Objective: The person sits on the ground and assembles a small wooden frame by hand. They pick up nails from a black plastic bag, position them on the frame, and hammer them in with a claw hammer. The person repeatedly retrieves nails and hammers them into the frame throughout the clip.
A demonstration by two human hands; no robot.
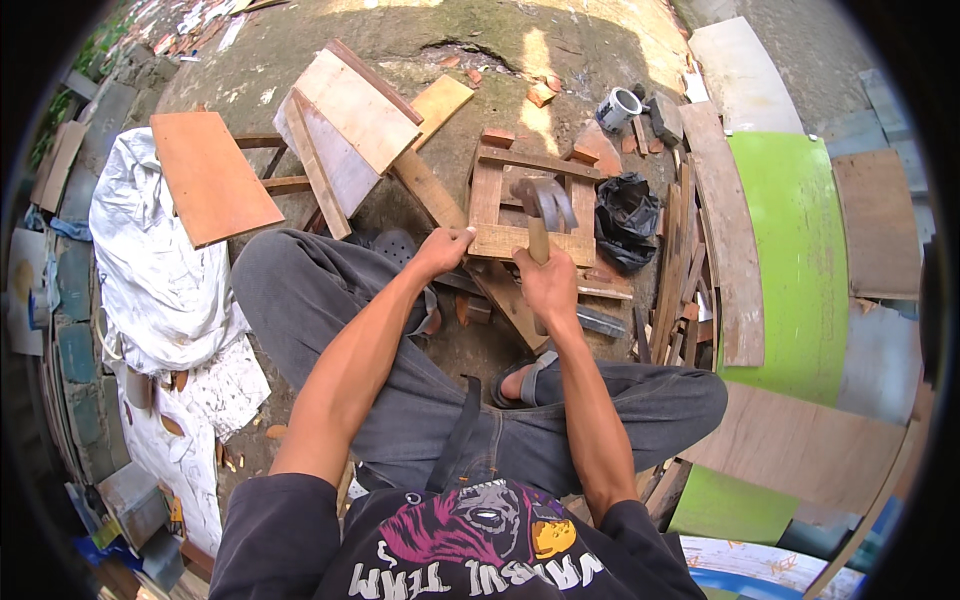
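Observation:
My right hand [548, 283] is wrapped round the wooden handle of a claw hammer [538, 238]. The hammer's metal head, blurred a little, is above the opening of a small wooden frame [487, 195] made of short planks. Closed on the left end of the frame's near slat is my left hand [443, 252], its thumb at the corner. A long plank [428, 188] slants past that corner, and another plank [508, 300] runs beneath the frame toward me. Whether my left fingers also pinch a nail is too small to tell.
Left of me are an orange-brown board [215, 180], a white cloth sack [150, 260] and a plywood piece [358, 108]. To the right lie a black plastic bag [627, 215], a paint can [618, 108], stacked wood strips [672, 265] and a green panel [790, 260]. My crossed legs flank the work.

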